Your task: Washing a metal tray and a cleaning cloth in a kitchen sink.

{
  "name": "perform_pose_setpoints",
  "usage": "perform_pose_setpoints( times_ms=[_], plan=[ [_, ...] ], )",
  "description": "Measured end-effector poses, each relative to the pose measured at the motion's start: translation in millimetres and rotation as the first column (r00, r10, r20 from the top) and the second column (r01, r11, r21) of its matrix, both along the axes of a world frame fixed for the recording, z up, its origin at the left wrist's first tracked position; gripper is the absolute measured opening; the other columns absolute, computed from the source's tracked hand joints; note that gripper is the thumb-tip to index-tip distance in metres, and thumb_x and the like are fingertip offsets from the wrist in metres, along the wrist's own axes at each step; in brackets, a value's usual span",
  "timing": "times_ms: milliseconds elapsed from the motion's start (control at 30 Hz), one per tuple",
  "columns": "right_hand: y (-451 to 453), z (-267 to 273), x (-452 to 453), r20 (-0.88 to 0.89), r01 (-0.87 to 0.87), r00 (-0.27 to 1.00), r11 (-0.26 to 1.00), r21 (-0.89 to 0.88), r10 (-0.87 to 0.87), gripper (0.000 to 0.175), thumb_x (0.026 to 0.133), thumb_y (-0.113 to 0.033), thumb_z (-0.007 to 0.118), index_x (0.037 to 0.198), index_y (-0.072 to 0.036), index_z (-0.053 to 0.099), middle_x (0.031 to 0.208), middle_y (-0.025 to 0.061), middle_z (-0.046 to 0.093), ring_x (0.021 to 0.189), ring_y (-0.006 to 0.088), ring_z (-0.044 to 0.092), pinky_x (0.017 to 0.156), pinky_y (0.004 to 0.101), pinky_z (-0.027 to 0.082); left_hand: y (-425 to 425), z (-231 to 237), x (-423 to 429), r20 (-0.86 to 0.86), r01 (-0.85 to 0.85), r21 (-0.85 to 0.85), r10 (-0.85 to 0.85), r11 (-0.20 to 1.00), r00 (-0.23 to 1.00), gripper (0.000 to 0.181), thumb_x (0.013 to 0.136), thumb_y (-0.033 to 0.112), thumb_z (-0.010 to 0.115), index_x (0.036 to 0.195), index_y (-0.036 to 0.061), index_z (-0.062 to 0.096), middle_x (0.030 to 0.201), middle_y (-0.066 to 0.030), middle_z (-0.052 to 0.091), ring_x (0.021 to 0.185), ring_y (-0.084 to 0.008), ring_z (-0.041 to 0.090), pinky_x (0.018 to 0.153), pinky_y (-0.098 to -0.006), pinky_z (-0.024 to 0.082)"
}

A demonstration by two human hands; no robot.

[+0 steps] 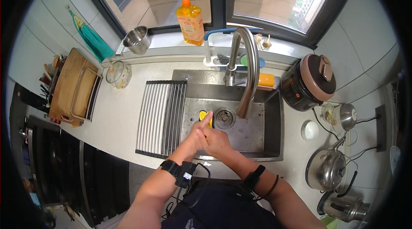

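Observation:
Over the near left part of a stainless steel sink [248,139], my left hand [197,135] and my right hand [216,140] touch each other, the right one across the left. Partly covered by them is a yellow object with dark edges [203,115], lying at or just above the sink floor; whether a hand grips it cannot be told. Beyond the fingers is the round drain strainer [224,118]. A curved metal faucet [254,64] arches over the basin, and no running water shows. Black straps with small devices sit on both forearms.
A roll-up drying rack [154,116] covers the sink's left side. An orange soap pump bottle [190,24] and a steel pot [137,40] stand on the sill. Right of the sink are a rice cooker [297,82], a white bowl [310,130] and a kettle [326,169]. Cutting boards [69,90] stand left.

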State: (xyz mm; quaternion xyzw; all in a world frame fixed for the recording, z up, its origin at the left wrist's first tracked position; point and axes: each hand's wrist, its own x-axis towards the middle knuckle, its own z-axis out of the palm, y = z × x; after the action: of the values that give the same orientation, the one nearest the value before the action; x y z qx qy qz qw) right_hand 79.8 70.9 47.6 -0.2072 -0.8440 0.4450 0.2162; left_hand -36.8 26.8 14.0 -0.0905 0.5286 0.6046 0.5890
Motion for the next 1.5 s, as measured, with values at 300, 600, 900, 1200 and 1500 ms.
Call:
perform_pose_setpoints(
  times_ms=[300, 600, 900, 1200, 1500],
  plan=[
    [41.4, -27.6, 20.3, -0.061, 0.050, 0.987, 0.646, -0.762, -0.148, 0.035, 0.096, -0.032, 0.056, 0.116, -0.004, 0.055, 0.103, 0.0105, 0.065, 0.096, 0.0215, 0.062, 0.084, 0.0367, 0.049, 19.3, 35.7, 5.0, 0.315, -0.156, 0.196, 0.089, 0.968, 0.945, 0.036, 0.092, 0.039, 0.062, 0.104, 0.0053, 0.058, 0.095, -0.0128, 0.066, 0.084, -0.0275, 0.066, 0.076, -0.0402, 0.054],
    [53.0, -61.6, 34.6, -0.045, 0.166, 0.926, 0.512, -0.843, -0.375, 0.040, 0.081, -0.008, 0.066, 0.120, -0.007, 0.055, 0.110, 0.0081, 0.062, 0.100, 0.0226, 0.059, 0.091, 0.0351, 0.045, -10.7, 42.1, -26.2, 0.201, -0.180, 0.268, 0.128, 0.946, 0.971, 0.040, 0.092, 0.033, 0.058, 0.119, 0.0047, 0.053, 0.117, -0.0162, 0.061, 0.108, -0.0318, 0.060, 0.098, -0.0520, 0.044],
    [-8.4, 2.4, 12.7, 0.006, -0.070, 0.997, 0.965, 0.253, 0.071, 0.022, 0.080, -0.025, 0.066, 0.080, -0.006, 0.056, 0.089, 0.0134, 0.055, 0.082, 0.0362, 0.059, 0.072, 0.0437, 0.050, 4.4, -10.5, 17.7, 0.184, 0.101, 0.175, -0.133, 0.979, 0.974, 0.045, 0.095, 0.051, 0.053, 0.110, 0.0086, 0.059, 0.087, -0.0058, 0.066, 0.075, -0.0201, 0.064, 0.072, -0.0344, 0.052],
    [43.1, -67.4, -7.5, 0.007, 0.290, 0.956, 0.947, 0.138, -0.294, 0.028, 0.091, -0.025, 0.055, 0.074, -0.003, 0.056, 0.072, 0.0179, 0.060, 0.067, 0.0396, 0.059, 0.063, 0.0490, 0.046, 23.0, -29.8, 46.9, 0.217, -0.142, 0.049, 0.128, 0.989, 0.968, 0.036, 0.096, 0.046, 0.051, 0.100, 0.0117, 0.060, 0.087, -0.0033, 0.064, 0.078, -0.0181, 0.064, 0.069, -0.0349, 0.052],
    [37.3, -54.1, -7.1, 0.262, 0.546, 0.830, 0.621, -0.562, -0.492, 0.026, 0.092, -0.029, 0.058, 0.099, -0.005, 0.062, 0.094, 0.0181, 0.063, 0.089, 0.0364, 0.058, 0.074, 0.0426, 0.047, 23.7, -24.0, 19.2, 0.209, -0.421, -0.045, 0.421, 0.906, 0.883, 0.041, 0.096, 0.048, 0.043, 0.107, 0.0124, 0.060, 0.102, -0.0078, 0.066, 0.095, -0.0264, 0.064, 0.083, -0.0414, 0.052]
  ],
)
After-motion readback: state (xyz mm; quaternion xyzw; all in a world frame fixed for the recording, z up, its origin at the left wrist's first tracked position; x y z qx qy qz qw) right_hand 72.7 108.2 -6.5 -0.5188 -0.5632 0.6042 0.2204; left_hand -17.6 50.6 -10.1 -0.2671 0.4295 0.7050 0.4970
